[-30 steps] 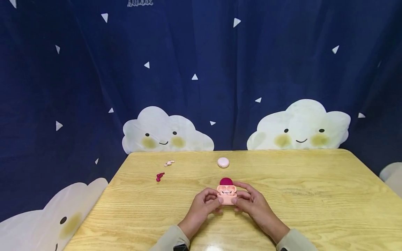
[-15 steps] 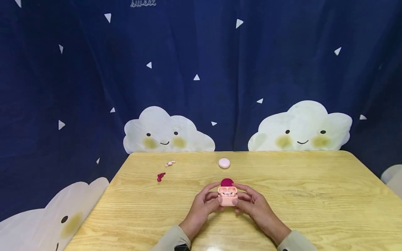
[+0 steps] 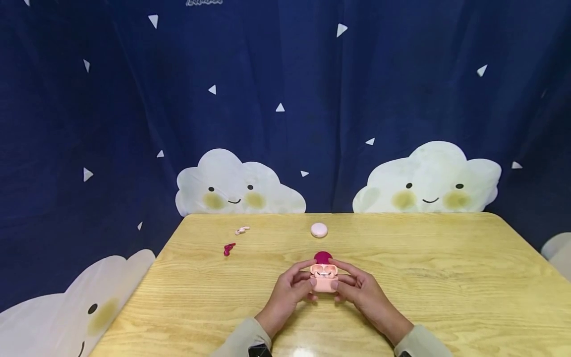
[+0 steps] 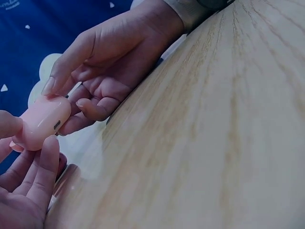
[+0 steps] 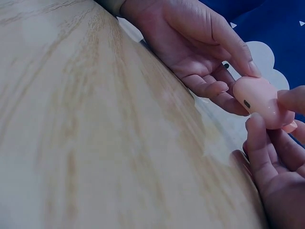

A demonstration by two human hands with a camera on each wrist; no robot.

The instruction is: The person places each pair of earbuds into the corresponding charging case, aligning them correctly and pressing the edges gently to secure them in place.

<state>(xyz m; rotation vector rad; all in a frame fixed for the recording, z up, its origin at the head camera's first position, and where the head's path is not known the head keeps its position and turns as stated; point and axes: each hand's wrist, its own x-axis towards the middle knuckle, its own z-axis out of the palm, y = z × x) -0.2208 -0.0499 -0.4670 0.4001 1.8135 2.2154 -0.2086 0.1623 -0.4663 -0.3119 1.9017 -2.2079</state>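
Observation:
In the head view a peach-pink earbud charging case (image 3: pixel 324 284) is held between both hands near the table's front, its lid tipped back. White-and-pink earbuds (image 3: pixel 323 273) sit inside it. My left hand (image 3: pixel 285 296) grips its left side and my right hand (image 3: pixel 363 297) its right side, thumbs on the front. Both wrist views show the case (image 4: pixel 44 121) raised off the table, with a charging port in its underside. Right behind it, near the index fingertips, is a round magenta case (image 3: pixel 323 257), partly hidden by the raised lid.
A round pale pink case (image 3: pixel 318 230) lies farther back on the wooden table (image 3: pixel 446 277). At the back left are pale pink earbuds (image 3: pixel 242 230) and magenta earbuds (image 3: pixel 229 249). A dark blue curtain (image 3: pixel 250 59) with clouds hangs behind the table.
My left index finger has stretched forward toward the magenta case's left side. Both hands still hold the open peach-pink case in nearly the same place.

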